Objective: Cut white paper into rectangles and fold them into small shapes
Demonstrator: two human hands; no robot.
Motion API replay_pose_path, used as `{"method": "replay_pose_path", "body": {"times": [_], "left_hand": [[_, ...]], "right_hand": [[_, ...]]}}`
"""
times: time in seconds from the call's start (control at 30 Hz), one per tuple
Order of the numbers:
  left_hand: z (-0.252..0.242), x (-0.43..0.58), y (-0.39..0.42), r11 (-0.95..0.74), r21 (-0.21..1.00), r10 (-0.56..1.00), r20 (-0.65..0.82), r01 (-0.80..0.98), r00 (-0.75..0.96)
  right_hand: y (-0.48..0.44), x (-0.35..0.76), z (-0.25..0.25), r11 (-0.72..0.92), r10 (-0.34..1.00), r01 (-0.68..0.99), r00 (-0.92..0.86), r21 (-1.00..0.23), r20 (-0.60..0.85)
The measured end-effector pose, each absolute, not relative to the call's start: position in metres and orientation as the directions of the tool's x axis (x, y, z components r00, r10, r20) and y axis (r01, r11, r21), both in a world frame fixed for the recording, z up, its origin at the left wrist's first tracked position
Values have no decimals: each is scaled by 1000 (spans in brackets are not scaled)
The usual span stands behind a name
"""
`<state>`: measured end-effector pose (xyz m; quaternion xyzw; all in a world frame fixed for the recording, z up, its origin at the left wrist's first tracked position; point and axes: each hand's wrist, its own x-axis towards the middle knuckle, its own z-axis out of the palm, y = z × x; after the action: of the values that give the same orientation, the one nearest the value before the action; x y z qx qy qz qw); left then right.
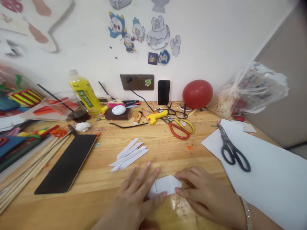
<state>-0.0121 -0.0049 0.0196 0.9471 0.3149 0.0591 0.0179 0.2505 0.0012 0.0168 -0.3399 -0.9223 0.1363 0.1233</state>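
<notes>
A small folded piece of white paper lies on the wooden table near its front edge. My left hand rests on its left side with fingers stretched out flat. My right hand presses on its right side, fingertips on the paper's edges and a bracelet on the wrist. Several cut white paper strips lie fanned out just beyond my left hand.
Black scissors lie on a large white sheet at right. Red-and-yellow scissors, a yellow glue gun, a red balloon and a phone sit at the back. A black board and wooden sticks lie at left.
</notes>
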Motion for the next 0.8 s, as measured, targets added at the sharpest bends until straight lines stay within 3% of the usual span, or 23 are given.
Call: {"method": "replay_pose_path", "body": {"times": [0.33, 0.43, 0.6, 0.7, 0.8], "left_hand": [[25, -41, 4, -762, 124, 636, -41, 636, 770], [16, -40, 8, -758, 40, 652, 64, 651, 756], [0, -25, 13, -684, -205, 629, 321, 700, 708], [-5, -11, 8, -690, -258, 593, 333, 676, 733], [-9, -3, 3, -731, -249, 562, 307, 635, 768]], "right_hand": [[3, 252, 26, 760, 626, 557, -766, -335, 147], [2, 248, 27, 809, 565, 475, -792, -346, 233], [-6, 228, 9, 885, 429, 309, -834, -349, 347], [-11, 217, -7, 850, 457, 309, -835, -426, 306], [-10, 217, -7, 874, 420, 255, -822, -413, 383]]}}
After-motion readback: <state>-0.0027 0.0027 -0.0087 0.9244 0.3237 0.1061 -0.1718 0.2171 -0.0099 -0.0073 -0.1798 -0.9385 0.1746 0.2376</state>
